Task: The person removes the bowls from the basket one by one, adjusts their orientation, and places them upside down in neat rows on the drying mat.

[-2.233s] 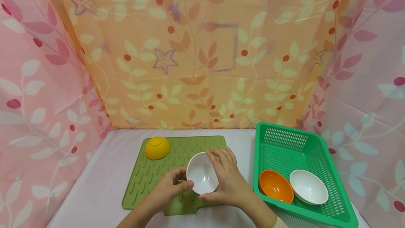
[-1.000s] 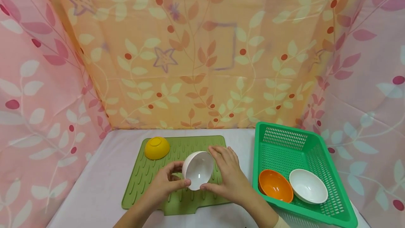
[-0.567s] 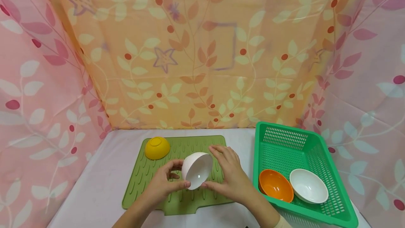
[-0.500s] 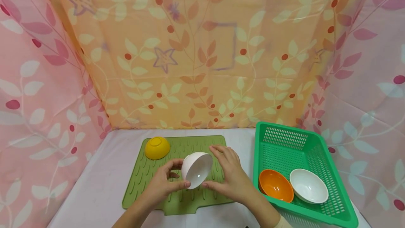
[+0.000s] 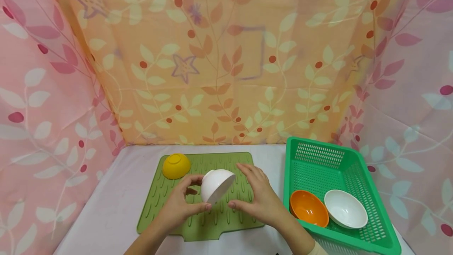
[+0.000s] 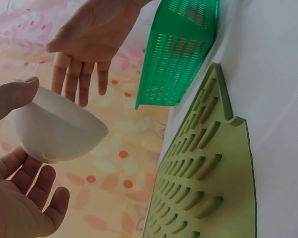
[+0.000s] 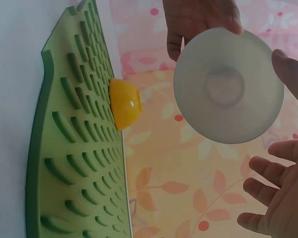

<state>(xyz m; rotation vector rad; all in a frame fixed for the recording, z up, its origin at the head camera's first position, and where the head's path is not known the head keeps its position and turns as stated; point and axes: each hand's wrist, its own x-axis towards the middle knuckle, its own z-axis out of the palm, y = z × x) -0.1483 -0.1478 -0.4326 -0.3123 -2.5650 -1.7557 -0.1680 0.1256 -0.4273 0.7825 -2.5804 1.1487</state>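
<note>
Support falls to the left hand (image 5: pixel 178 202) alone, gripping the white bowl (image 5: pixel 214 184) now tipped further rim-down; the right hand (image 5: pixel 261 196) spreads empty nearby.

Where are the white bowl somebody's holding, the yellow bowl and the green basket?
Held white bowl (image 5: pixel 214 184): head view, on its outside.
Yellow bowl (image 5: pixel 176 169): head view, on its rounded side.
Green basket (image 5: pixel 318 155): head view, on its far wall.
</note>
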